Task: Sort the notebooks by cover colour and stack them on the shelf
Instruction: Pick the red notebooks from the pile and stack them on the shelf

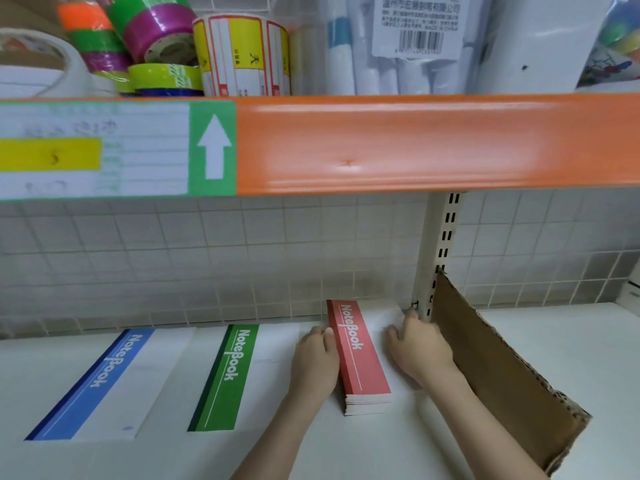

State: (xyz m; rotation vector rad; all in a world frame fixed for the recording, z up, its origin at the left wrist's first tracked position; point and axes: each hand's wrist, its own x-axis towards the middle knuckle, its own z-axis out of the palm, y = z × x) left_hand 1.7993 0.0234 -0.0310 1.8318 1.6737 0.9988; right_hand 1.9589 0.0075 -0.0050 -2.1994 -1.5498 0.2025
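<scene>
Three lots of notebooks lie on the white shelf (346, 452). A blue-striped notebook (100, 382) is at the left and a green-striped notebook (228, 375) sits in the middle. At the right stands a stack of red-striped notebooks (362, 355). My left hand (317, 362) presses flat against the stack's left side. My right hand (419, 348) rests on the stack's white right part, fingers reaching toward its far edge. Both hands bracket the red stack.
A brown cardboard divider (502, 375) stands just right of my right hand. A slotted shelf upright (436, 258) rises behind it before the tiled wall. The orange shelf edge (415, 143) overhead carries tape rolls (156, 32), label rolls and packaged markers.
</scene>
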